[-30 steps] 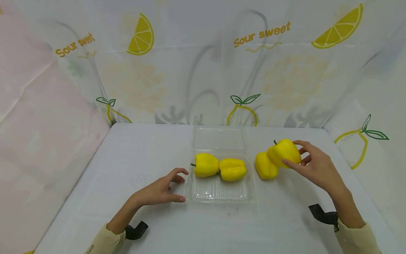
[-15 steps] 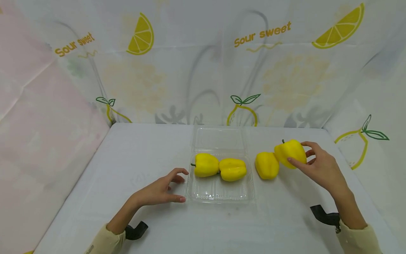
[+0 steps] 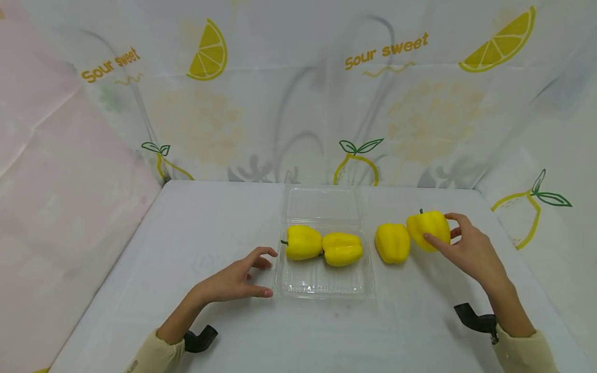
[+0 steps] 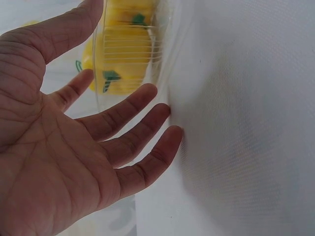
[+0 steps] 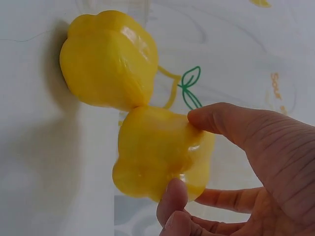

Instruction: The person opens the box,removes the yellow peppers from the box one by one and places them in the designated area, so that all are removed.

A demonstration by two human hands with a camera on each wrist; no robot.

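The right hand [image 3: 473, 256] pinches a glossy, blocky yellow bell pepper with a short green stem [image 3: 431, 232], its grip narrowed to the fruit: thumb on the near side, fingers round the right and far sides. That held pepper is at the right of the white counter [image 3: 233, 223], seemingly just above its surface, stem upward, so its long axis stands close to vertical.

Immediately left of it rests a second yellow bell pepper without a visible stem [image 3: 393, 243]. The outlines of the two meet in the head and right wrist views; whether they truly touch I cannot tell.

Farther left is a clear plastic clamshell tray [image 3: 298, 282], its transparent lid [image 3: 322, 204] laid back on the far side. Two yellow peppers [image 3: 303, 242] lie in its far part, long axes roughly left to right; the near part is bare. From the right grip, the tray thus lies leftward, past the loose pepper.

The left hand [image 3: 233, 280] is nearer the tray, fingers spread wide and holding nothing, fingertips just beside its left wall.
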